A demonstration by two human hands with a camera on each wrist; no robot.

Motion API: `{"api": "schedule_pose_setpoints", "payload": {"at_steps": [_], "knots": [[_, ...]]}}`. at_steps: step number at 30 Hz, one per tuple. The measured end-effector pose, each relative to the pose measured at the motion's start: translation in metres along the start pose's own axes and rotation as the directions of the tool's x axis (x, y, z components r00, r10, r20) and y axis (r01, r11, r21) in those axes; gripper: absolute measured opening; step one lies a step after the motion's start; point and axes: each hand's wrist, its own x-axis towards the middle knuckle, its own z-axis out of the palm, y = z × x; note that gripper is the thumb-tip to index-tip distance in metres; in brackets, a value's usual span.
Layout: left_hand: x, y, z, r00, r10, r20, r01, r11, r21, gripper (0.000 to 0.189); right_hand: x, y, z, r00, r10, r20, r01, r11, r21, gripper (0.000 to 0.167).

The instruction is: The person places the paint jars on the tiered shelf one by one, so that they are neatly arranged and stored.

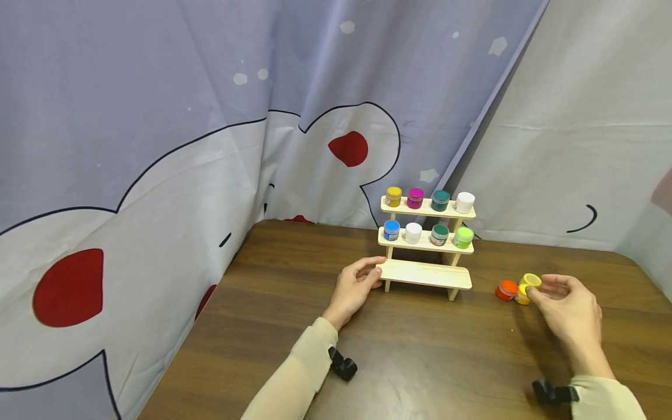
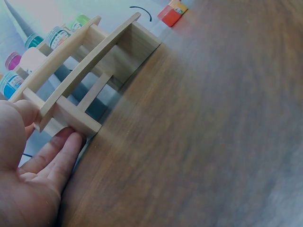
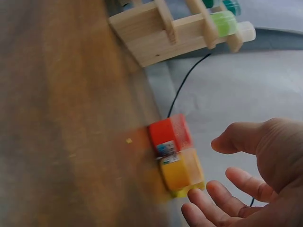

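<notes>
A pale wooden three-step rack stands on the table, with small paint pots on its upper two steps. My left hand grips the left end of the lowest step. In the left wrist view its thumb lies at the step's end and its fingers reach beside the leg. My right hand is beside a group of pots to the right of the rack, thumb and fingers spread apart. That group has a red pot and two yellow pots, one yellow pot nearer the camera.
The top step bears yellow, magenta, teal and white pots; the middle step bears blue, white, dark green and light green pot. A printed curtain hangs behind and left of the brown wooden table. Black straps sit at both wrists.
</notes>
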Motion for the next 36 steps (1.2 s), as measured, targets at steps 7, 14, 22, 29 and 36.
{"api": "schedule_pose_setpoints", "payload": {"at_steps": [7,14,22,29,36], "knots": [[0.000,0.000,0.000,1.000,0.005,0.000,-0.005,1.000,0.000,0.028,-0.003,0.008,0.011,1.000,0.007,0.031,-0.007,1.000,-0.001,0.066],[0.001,-0.001,0.000,1.000,0.009,0.003,-0.009,1.000,-0.011,0.028,-0.003,0.013,0.018,1.000,0.022,0.015,-0.022,1.000,-0.008,0.063],[0.001,-0.001,0.000,1.000,-0.003,0.000,0.003,1.000,-0.016,0.028,-0.005,0.015,0.022,1.000,0.014,0.003,-0.014,1.000,-0.005,0.060],[0.002,-0.001,-0.002,1.000,0.011,0.007,-0.010,1.000,-0.024,0.029,-0.006,0.014,0.023,1.000,0.004,0.004,-0.004,1.000,0.010,0.060],[0.002,-0.001,-0.001,1.000,-0.006,0.008,0.006,1.000,-0.017,0.029,-0.007,0.016,0.024,1.000,0.000,0.010,0.000,1.000,0.001,0.063]]}}
